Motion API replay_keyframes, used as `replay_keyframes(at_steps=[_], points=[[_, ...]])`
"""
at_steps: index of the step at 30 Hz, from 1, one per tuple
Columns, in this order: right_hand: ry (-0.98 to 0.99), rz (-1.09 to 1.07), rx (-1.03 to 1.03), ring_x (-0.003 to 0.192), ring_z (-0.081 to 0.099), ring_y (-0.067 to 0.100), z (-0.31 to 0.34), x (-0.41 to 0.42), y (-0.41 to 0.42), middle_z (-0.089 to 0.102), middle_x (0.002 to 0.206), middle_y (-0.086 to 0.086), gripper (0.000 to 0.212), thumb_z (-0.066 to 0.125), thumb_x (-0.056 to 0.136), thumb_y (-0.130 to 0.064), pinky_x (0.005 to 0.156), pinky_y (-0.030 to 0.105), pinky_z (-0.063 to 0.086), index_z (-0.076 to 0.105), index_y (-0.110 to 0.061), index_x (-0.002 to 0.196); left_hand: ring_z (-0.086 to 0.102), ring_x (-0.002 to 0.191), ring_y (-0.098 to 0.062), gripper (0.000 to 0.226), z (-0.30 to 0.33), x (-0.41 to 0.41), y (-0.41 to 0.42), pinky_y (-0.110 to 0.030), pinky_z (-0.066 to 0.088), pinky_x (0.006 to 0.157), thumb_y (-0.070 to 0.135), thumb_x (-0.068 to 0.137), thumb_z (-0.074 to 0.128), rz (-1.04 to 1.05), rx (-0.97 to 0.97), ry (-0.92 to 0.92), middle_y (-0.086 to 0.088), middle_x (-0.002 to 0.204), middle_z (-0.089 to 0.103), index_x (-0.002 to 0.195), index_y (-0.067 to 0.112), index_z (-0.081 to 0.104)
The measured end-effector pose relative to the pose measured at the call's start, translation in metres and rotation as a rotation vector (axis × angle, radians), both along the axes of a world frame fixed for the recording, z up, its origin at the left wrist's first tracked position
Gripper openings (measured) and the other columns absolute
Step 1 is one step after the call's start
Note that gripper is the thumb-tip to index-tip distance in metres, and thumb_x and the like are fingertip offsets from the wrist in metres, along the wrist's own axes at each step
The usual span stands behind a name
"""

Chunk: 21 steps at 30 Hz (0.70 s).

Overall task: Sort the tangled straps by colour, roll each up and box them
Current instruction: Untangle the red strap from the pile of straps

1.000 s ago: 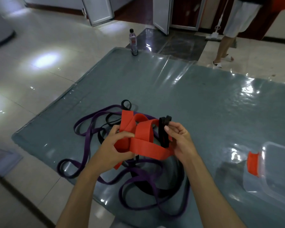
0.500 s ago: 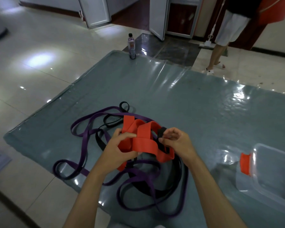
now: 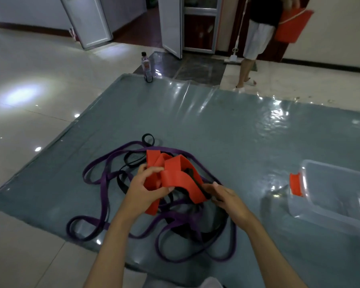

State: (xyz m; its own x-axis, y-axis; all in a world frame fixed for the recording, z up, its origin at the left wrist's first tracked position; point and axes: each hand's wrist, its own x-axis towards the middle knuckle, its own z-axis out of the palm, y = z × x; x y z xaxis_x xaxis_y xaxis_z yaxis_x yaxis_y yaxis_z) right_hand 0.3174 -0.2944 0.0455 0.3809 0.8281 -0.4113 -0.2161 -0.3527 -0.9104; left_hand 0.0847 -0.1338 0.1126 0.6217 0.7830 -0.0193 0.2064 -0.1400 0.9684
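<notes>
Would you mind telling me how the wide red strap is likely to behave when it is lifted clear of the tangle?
Probably floppy: the red strap folds and twists in the left hand. It may drag the black strap threaded through it, pinched by the right hand. Likely light.

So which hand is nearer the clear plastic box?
Right. The right hand lies between the red strap and the clear plastic box; the left hand is farther away.

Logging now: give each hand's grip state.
Left hand: grips the red strap.
Right hand: pinches the black strap.
</notes>
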Motion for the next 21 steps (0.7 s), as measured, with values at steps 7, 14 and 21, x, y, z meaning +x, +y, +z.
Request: replay_keyframes(at_steps=[7,14,21], points=[[-0.131,0.047,0.056,0.113,0.071,0.003,-0.007,-0.036,0.015,0.079,0.116,-0.011,0.041,0.045,0.112,-0.041,0.094,0.008,0.048,0.085,-0.036,0.104,0.061,0.118,-0.004,0.057,0.001,-0.023,0.007,-0.031,0.052,0.098,0.05,0.063,0.092,-0.047,-0.026,-0.003,0.015,0.128,0.057,0.115,0.04,0.072],[-0.168,-0.504,-0.103,0.114,0.069,0.026,-0.048,-0.043,0.025,0.075,0.12,0.01,0.019,0.058,0.107,-0.011,0.105,0.043,0.053,0.074,-0.011,0.117,0.06,0.121,-0.01,0.056,0.013,-0.043,0.038,-0.036,0.049,0.107,0.049,0.061,0.091,-0.132,-0.043,0.041,0.016,0.128,0.054,0.112,0.041,0.071],[-0.308,-0.32,-0.25,0.114,0.067,0.022,-0.061,-0.079,0.05,0.075,0.116,0.009,0.021,0.059,0.106,-0.007,0.099,0.027,0.047,0.077,-0.002,0.115,0.059,0.117,-0.002,0.051,0.018,-0.056,0.076,-0.026,0.048,0.102,0.042,0.063,0.091,-0.23,-0.062,0.011,0.013,0.128,0.054,0.11,0.044,0.071]])
